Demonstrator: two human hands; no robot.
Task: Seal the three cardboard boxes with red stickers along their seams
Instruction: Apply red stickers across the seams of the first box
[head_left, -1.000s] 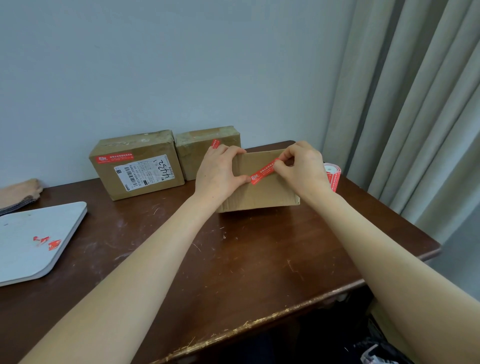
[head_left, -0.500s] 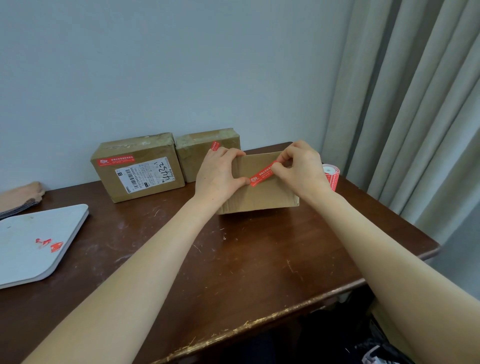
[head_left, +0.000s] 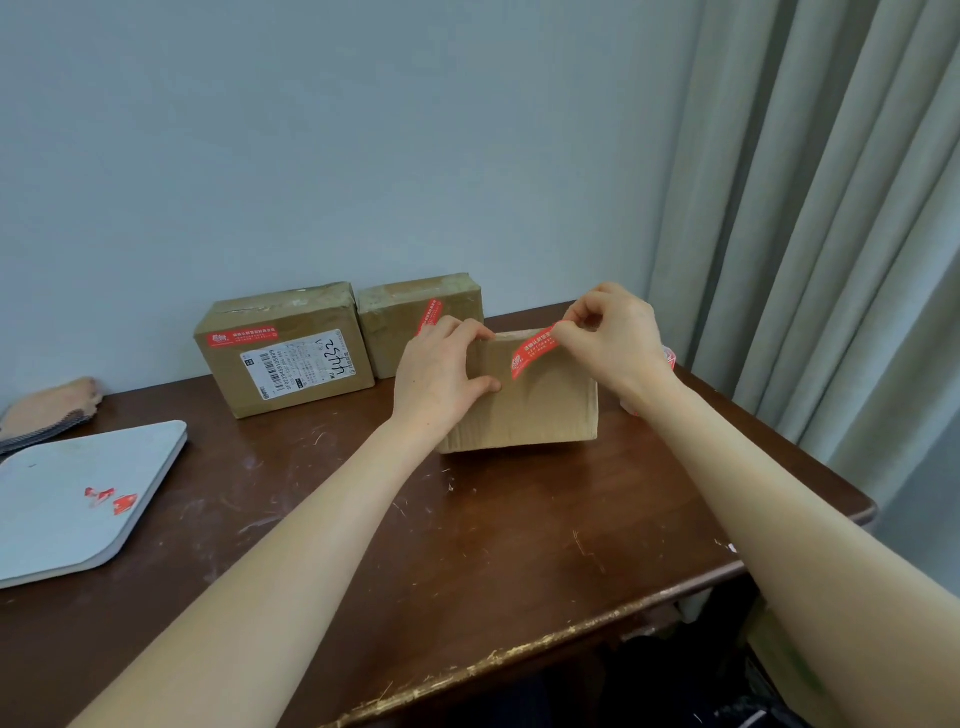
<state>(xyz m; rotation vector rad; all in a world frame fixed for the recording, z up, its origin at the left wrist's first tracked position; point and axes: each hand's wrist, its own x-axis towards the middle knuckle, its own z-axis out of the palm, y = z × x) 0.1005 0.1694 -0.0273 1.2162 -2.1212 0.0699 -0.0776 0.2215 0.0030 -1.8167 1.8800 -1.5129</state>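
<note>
Scuffed brown table, pale wall, curtain right. Box stands mid-table. Far boxes at left by wall already carry red strips. L hand grips box's left top edge, thumb on front. R hand pinches sticker by its top end; lower end on box front, can't tell if stuck. Sticker prob. floppy, tacky: hold tip only. Box looks stiff, light: brace at edge.

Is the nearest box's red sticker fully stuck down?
Not fully: the right hand holds the red sticker by its upper end, off the box; the lower end touches the front.
</note>
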